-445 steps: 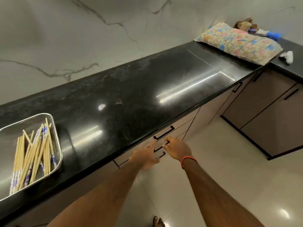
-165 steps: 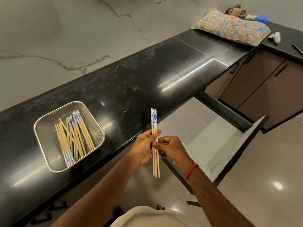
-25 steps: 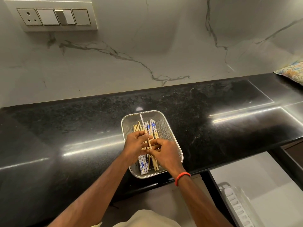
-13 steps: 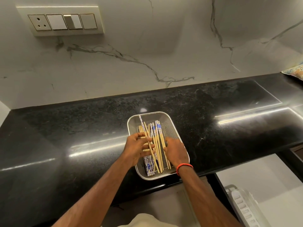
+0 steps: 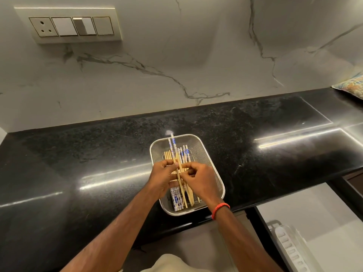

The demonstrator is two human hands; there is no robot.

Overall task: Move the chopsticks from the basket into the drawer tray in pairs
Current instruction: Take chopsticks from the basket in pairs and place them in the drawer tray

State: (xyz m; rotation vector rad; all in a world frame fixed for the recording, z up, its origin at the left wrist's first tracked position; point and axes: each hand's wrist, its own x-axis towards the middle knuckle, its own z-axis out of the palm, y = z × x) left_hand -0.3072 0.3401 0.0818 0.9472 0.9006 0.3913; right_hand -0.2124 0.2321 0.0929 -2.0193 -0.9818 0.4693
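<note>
Right hand (image 5: pixel 198 181), lying flat in basket (image 5: pixel 203 154) half second ago, is now pinching same chopstick pair (image 5: pixel 172 148) as left hand (image 5: pixel 162 176). Am lifting pair off pile (image 5: pixel 176 200), above worktop (image 5: pixel 98 158). Next: carrying it to drawer tray (image 5: pixel 288 250).

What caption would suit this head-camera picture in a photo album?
The left hand and right hand pinch a pair of chopsticks above the mesh basket of other chopsticks on a black countertop.
</note>
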